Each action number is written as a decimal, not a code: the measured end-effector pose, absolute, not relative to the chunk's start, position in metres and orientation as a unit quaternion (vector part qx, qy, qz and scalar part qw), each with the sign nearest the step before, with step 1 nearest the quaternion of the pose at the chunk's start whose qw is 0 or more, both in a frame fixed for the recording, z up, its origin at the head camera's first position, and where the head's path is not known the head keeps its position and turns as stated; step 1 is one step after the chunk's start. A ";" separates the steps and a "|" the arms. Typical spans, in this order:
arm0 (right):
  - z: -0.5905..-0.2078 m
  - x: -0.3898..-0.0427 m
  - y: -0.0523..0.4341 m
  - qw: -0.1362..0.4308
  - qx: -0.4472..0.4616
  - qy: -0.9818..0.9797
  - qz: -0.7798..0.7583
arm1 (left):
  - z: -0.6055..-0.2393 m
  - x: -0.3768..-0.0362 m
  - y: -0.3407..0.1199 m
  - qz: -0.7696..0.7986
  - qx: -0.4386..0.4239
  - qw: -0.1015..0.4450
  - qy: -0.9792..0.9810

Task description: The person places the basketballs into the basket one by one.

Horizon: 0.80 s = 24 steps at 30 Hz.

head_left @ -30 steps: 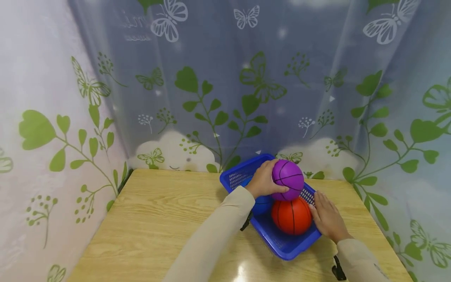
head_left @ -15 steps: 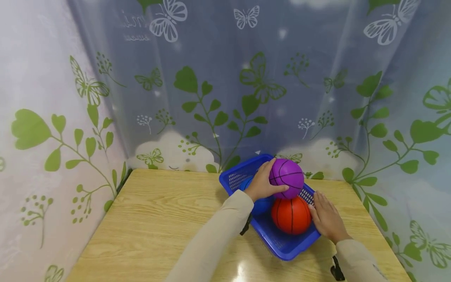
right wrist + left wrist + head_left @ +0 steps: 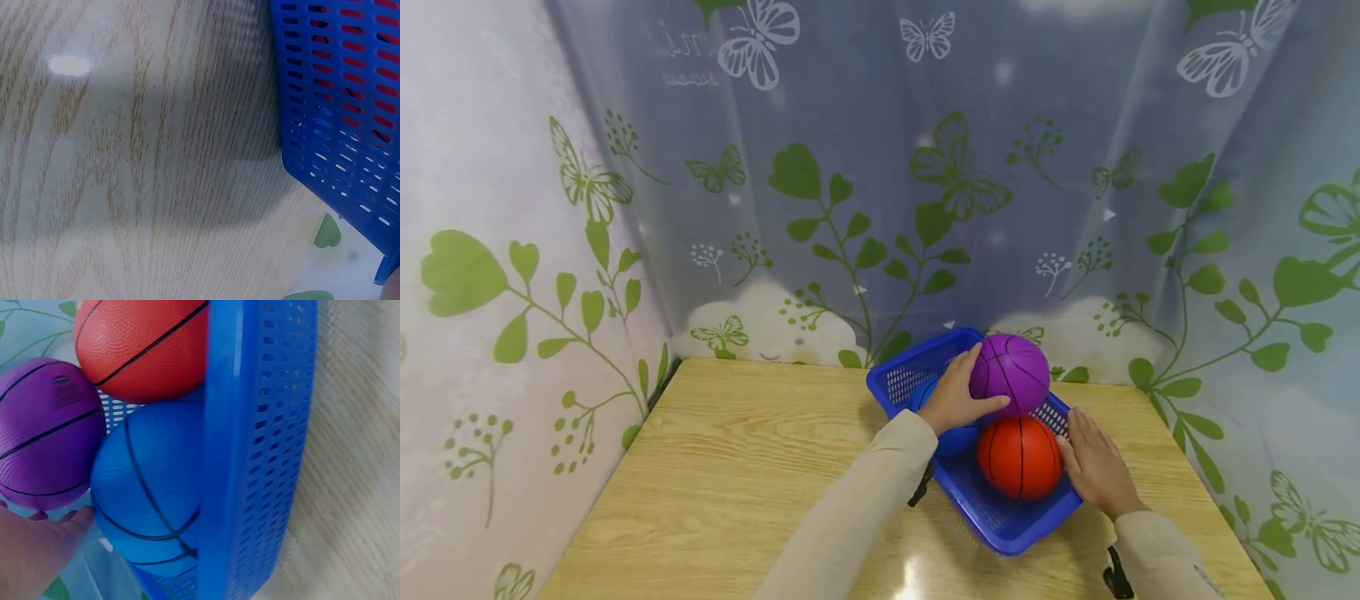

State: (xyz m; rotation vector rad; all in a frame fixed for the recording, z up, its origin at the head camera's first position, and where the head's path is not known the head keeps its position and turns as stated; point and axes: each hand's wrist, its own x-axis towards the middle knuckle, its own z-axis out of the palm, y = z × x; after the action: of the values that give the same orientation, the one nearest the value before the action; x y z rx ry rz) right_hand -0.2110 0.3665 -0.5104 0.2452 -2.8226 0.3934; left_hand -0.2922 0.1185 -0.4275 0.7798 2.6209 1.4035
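At twelve o'clock over the basket [image 3: 1000, 525], my left grip [image 3: 957, 393] cups the purple ball [image 3: 1010, 374]; it looks light, grippy, best held round its middle. Right grip [image 3: 1093, 467] lies flat.

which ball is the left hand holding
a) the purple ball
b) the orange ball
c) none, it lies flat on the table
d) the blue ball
a: in the head view the left hand has its fingers and thumb curled round the purple ball, which sits above the orange ball and the blue ball in the blue basket.
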 end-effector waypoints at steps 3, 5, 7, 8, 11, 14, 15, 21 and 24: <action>-0.511 -0.210 0.366 0.136 0.084 -0.977 0.138 | -0.431 -0.292 0.116 0.445 0.254 0.038 0.858; -0.510 -0.210 0.365 0.137 0.084 -0.977 0.140 | -0.434 -0.293 0.115 0.442 0.255 0.035 0.859; -0.509 -0.209 0.365 0.136 0.084 -0.977 0.141 | -0.435 -0.294 0.113 0.443 0.257 0.033 0.858; -0.509 -0.209 0.365 0.136 0.084 -0.977 0.141 | -0.436 -0.294 0.113 0.444 0.257 0.031 0.857; -0.508 -0.209 0.364 0.135 0.083 -0.978 0.139 | -0.438 -0.295 0.109 0.444 0.260 0.029 0.857; -0.508 -0.209 0.364 0.134 0.084 -0.978 0.137 | -0.438 -0.295 0.105 0.445 0.261 0.028 0.856; -0.508 -0.209 0.364 0.134 0.084 -0.978 0.136 | -0.438 -0.295 0.103 0.446 0.262 0.027 0.856; -0.507 -0.209 0.364 0.133 0.085 -0.978 0.138 | -0.438 -0.298 0.091 0.431 0.267 0.012 0.862; -0.507 -0.208 0.364 0.134 0.085 -0.977 0.140 | -0.439 -0.300 0.083 0.423 0.263 0.011 0.867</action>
State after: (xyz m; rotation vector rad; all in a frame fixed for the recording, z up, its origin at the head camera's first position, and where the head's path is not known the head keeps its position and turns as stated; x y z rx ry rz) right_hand -0.2084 0.3640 -0.5067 0.2465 -2.8337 0.4060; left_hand -0.2996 0.0828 -0.4386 0.8204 2.7050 1.3193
